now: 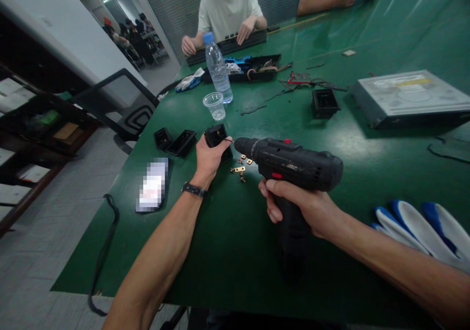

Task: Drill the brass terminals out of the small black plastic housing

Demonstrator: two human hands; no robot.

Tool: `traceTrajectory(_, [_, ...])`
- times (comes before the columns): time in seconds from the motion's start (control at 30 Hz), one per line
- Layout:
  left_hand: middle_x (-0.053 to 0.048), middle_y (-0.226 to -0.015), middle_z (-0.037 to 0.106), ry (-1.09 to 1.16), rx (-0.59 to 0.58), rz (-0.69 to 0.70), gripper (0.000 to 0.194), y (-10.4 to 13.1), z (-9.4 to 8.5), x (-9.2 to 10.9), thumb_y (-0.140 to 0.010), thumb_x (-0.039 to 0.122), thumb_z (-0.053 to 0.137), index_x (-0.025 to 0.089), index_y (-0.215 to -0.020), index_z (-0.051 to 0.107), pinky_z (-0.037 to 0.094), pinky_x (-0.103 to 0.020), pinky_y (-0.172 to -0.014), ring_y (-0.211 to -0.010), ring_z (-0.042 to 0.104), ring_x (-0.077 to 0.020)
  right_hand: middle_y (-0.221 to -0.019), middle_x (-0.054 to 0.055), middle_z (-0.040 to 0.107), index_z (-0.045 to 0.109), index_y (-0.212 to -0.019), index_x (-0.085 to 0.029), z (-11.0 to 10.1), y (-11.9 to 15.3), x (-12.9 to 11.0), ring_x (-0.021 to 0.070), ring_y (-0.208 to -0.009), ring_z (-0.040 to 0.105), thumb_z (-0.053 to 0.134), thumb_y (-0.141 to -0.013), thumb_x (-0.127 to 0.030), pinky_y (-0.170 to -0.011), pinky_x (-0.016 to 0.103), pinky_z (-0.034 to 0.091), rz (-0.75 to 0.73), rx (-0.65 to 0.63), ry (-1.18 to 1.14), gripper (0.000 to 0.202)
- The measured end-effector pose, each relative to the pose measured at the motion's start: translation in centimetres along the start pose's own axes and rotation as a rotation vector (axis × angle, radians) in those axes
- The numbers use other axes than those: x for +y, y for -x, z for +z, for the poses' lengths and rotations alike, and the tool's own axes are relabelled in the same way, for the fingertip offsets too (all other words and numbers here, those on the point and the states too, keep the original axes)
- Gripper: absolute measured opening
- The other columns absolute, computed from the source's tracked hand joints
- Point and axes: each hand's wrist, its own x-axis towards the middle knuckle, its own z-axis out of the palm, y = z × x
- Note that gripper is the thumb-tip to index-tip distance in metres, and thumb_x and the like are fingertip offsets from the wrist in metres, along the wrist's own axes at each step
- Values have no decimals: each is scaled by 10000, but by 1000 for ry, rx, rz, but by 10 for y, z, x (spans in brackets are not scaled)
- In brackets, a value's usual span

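My right hand (299,200) is wrapped round the grip of a black cordless drill (293,161) with red switches. The drill lies level, its bit pointing left to a small black plastic box (216,133). My left hand (210,154) holds that box by its side, thumb close to the bit. Whether the bit touches the box's inside I cannot tell. Just right of the box, small brass plates (240,169) and brass screws (243,177) lie loose on the green table (220,251). Two more black boxes (181,143) sit to the left of my left hand.
A plastic cup (214,106) and water bottle (219,70) stand behind the box. A phone (152,185) lies left, gloves (418,227) right. Farther right are a black box (325,103) and a metal drive (414,97). Two people sit across, beyond a tool tray (257,74).
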Motion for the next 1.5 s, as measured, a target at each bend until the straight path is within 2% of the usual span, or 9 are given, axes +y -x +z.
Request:
traceTrajectory(0.43, [-18,-873,669,18,-8,-7,362,-1,0,0,-620,303,804,150,-891,620,522,-284,-767,-773,625,-131,-507,7,585,634,-815,-146,2,-2,-1,143,-492,533,559,-878,-306,-560,290,446,-16,1,-22,187])
traceTrajectory(0.7, [-38,-927,686,-33,-34,-22,401,-1,-2,0,-629,322,795,161,-940,598,525,-313,-815,-838,655,-151,-525,22,604,688,-919,-134,0,-1,0,129,-465,492,560,-863,-325,-454,236,375,77,19,-85,236])
traceTrajectory(0.9, [-41,-931,686,-8,-86,-30,401,-1,-2,3,-643,313,789,165,-958,590,529,-350,-859,-856,665,-163,-529,35,609,700,-926,-112,-3,-3,-2,147,-476,526,543,-846,-331,-441,240,396,161,31,-273,281])
traceTrajectory(1.0, [-42,-947,683,7,-74,-26,410,-1,-3,1,-643,293,791,168,-972,581,531,-359,-860,-857,666,-165,-648,67,676,683,-901,-105,-5,-6,0,147,-484,552,541,-836,-300,-448,256,421,170,44,-393,250])
traceTrajectory(1.13, [-43,-963,679,22,-63,-19,427,-3,-3,-1,-638,280,794,173,-985,569,535,-354,-852,-860,665,-165,-901,102,730,652,-1007,-133,-7,-8,4,131,-493,558,569,-820,-257,-471,275,433,91,56,-464,239])
traceTrajectory(1.27, [-40,-956,679,3,-38,-20,426,-3,-3,0,-637,290,791,177,-977,561,530,-344,-847,-872,664,-172,-634,57,661,666,-955,-100,-7,-8,7,137,-483,535,548,-854,-310,-485,265,413,159,12,-424,261])
traceTrajectory(1.3, [-39,-950,679,6,-36,-25,426,-3,-3,0,-634,290,791,176,-973,560,530,-343,-842,-870,663,-174,-626,53,652,665,-968,-99,-6,-8,7,133,-482,526,544,-858,-315,-495,266,415,158,13,-419,271])
traceTrajectory(1.4, [-34,-919,677,29,-33,-39,420,-3,-3,1,-623,284,794,174,-958,567,525,-336,-827,-856,658,-176,-888,91,704,621,-1090,-143,-5,-10,8,103,-466,483,534,-848,-270,-507,279,425,80,61,-436,287])
traceTrajectory(1.5, [-27,-883,669,44,-14,-26,408,-5,-3,2,-617,278,794,175,-945,575,515,-325,-806,-832,645,-174,-914,96,686,604,-1097,-147,-5,-12,8,95,-460,455,510,-856,-264,-510,280,425,55,64,-394,284])
